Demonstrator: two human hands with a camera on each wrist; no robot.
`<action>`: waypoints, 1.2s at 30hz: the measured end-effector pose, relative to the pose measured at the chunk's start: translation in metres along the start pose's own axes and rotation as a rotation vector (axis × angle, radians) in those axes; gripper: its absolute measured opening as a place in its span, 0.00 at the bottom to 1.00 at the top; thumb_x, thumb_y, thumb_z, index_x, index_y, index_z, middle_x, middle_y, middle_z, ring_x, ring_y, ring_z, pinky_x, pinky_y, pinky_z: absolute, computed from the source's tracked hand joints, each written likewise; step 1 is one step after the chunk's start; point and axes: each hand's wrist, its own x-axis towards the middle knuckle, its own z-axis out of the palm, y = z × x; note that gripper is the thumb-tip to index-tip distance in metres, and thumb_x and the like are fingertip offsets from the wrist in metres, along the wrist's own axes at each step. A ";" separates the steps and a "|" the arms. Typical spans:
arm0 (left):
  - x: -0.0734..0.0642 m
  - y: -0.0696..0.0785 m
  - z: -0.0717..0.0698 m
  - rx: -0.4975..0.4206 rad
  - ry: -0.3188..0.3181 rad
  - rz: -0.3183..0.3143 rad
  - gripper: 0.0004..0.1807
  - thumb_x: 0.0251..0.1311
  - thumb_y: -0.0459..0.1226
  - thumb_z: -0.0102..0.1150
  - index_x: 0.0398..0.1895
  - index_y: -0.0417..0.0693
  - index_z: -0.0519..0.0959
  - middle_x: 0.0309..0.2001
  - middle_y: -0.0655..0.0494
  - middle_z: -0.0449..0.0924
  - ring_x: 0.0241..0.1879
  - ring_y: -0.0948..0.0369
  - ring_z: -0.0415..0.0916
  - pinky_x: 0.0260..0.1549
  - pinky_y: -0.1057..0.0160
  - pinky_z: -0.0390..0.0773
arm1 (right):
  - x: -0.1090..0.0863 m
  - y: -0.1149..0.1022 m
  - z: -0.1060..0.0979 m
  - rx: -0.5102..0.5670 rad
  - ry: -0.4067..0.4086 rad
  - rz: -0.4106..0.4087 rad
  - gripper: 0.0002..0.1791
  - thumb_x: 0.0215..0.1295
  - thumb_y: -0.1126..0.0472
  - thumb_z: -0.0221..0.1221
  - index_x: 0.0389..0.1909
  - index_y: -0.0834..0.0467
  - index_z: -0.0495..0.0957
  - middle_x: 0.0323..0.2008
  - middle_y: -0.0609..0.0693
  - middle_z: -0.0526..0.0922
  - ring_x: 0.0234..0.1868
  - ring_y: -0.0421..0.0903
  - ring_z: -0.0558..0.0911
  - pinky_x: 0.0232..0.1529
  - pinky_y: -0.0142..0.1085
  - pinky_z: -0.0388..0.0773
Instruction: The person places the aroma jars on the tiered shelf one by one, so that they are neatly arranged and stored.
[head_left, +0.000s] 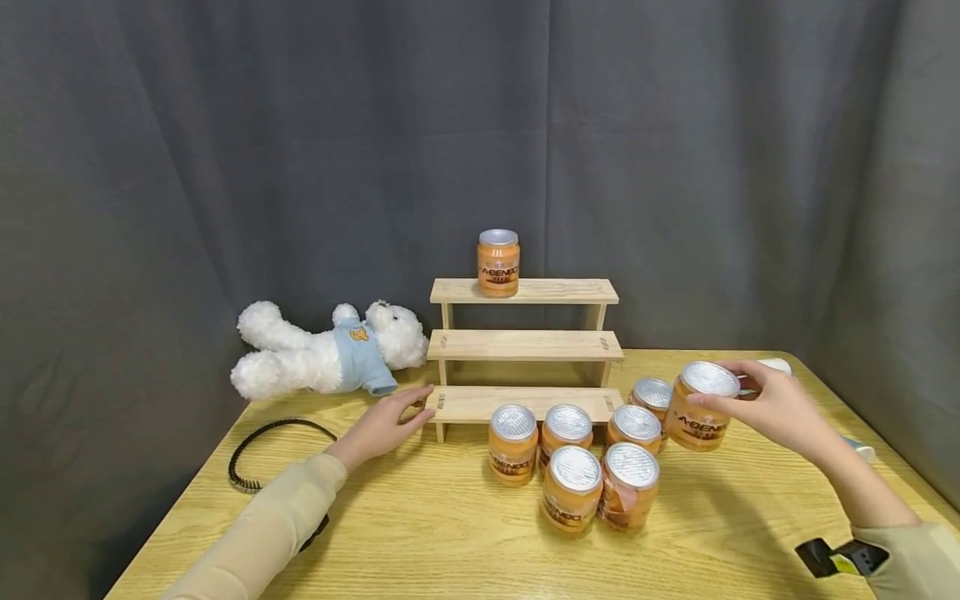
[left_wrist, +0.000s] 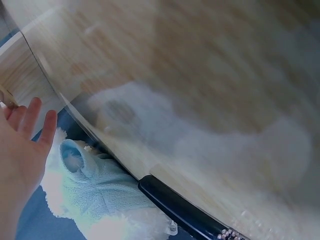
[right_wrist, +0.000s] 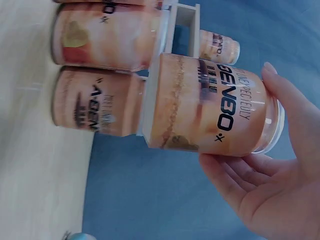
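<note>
The right hand (head_left: pixel 776 408) grips an orange jar (head_left: pixel 701 418) near its silver lid, thumb on one side and fingers on the other. The jar is clear of the counter (head_left: pixel 420 542), its long axis close to upright. It lies just beyond the fingertips on the hand's left, between that hand and the three-step wooden stand (head_left: pixel 525 344), off the stand's right end. The boards run left to right, so the jar's axis stands across them.

Six more jars (head_left: pixel 572 492) stand grouped at the stand's front right, the nearest ones just beside the held jar. A single jar (head_left: pixel 498 265) stands upright on the top board, left of its middle.

The left hand (head_left: pixel 386 425) holds nothing, thumb and fingers apart at the left end of the lowest board; whether they touch it cannot be told. The right hand is far nearer the held jar.
</note>
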 end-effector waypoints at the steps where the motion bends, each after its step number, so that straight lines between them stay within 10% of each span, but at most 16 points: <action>1: 0.000 0.000 0.000 -0.002 0.002 0.000 0.30 0.67 0.52 0.48 0.67 0.47 0.65 0.65 0.49 0.68 0.58 0.52 0.73 0.59 0.50 0.70 | 0.002 -0.002 0.000 0.001 0.010 -0.005 0.31 0.55 0.50 0.67 0.54 0.65 0.73 0.45 0.61 0.81 0.35 0.20 0.73 0.30 0.27 0.77; 21: 0.003 -0.001 -0.004 -0.010 -0.002 -0.004 0.30 0.67 0.52 0.48 0.67 0.46 0.65 0.65 0.49 0.68 0.57 0.53 0.73 0.58 0.50 0.71 | 0.063 -0.050 0.011 0.236 0.186 0.104 0.38 0.56 0.42 0.63 0.66 0.54 0.66 0.59 0.59 0.75 0.44 0.24 0.73 0.38 0.15 0.71; 36: 0.001 -0.001 0.000 -0.021 -0.003 -0.001 0.30 0.67 0.51 0.48 0.67 0.45 0.65 0.64 0.48 0.68 0.58 0.53 0.73 0.59 0.51 0.71 | 0.119 -0.071 0.034 0.349 0.208 0.068 0.39 0.55 0.39 0.62 0.65 0.55 0.67 0.59 0.56 0.76 0.54 0.44 0.77 0.51 0.33 0.75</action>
